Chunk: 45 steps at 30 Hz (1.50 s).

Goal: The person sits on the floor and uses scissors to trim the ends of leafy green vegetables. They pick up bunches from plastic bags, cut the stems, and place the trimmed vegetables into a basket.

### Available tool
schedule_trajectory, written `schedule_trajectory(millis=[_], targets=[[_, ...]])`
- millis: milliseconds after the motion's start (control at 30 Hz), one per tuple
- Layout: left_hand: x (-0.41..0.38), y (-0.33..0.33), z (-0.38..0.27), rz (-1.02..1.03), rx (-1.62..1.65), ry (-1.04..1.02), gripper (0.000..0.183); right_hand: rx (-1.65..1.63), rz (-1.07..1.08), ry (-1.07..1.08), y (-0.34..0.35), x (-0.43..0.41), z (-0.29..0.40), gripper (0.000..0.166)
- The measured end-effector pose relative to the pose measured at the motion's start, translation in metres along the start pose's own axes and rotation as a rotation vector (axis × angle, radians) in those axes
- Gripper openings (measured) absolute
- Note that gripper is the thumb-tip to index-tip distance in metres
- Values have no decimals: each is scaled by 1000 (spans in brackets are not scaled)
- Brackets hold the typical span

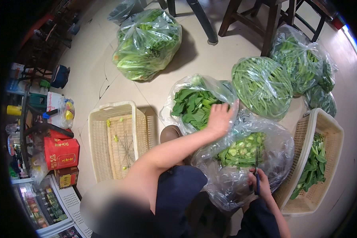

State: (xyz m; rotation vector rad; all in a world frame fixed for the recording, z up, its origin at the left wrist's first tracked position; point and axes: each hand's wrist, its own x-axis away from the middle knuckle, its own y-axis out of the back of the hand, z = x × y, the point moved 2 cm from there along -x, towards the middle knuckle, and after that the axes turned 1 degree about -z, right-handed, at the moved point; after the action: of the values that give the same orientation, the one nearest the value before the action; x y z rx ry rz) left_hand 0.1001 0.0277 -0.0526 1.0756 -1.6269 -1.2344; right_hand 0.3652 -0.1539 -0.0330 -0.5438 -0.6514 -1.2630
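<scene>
My left hand (221, 118) reaches into an open clear plastic bag (172, 89) of dark leafy greens (193, 107). Its fingertips touch the stems, and whether they grip any is hidden. My right hand (263, 184) holds scissors (257, 178) by their dark handles, blades pointing away from me. Beneath the blades, a second open clear bag (278, 151) contains pale trimmed stem ends and leaves (241, 150). To the right of that bag stands a cream plastic basket (336, 142) with leafy greens (315, 163) lying inside.
Left of my legs sits another cream basket (96, 142) with a few leaf scraps. Bagged green beans (261, 86), bagged greens (148, 44) and more bagged vegetables (303, 62) rest on the tiled floor. Wooden stool legs (269, 32) stand beyond. A red bag (62, 153) is far left.
</scene>
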Motion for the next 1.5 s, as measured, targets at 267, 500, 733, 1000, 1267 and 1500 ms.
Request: schedule_trajectory(millis=[267,500,733,1000,1267,1500], targets=[[11,-21,-1,-16,71,174,65,-40,-13,23,4,-1,-5,30],[10,-7,57,-11,149,246,89,-11,-11,7,8,0,-7,29],[-26,-13,53,145,460,197,83,-34,-20,-23,2,-1,-6,31],[-8,44,118,-133,652,276,22,-44,-45,-5,13,2,-7,33],[110,20,195,-59,670,283,35,-48,-42,-9,14,6,-9,32],[66,64,134,-234,516,635,39,-55,-39,8,17,3,-14,29]])
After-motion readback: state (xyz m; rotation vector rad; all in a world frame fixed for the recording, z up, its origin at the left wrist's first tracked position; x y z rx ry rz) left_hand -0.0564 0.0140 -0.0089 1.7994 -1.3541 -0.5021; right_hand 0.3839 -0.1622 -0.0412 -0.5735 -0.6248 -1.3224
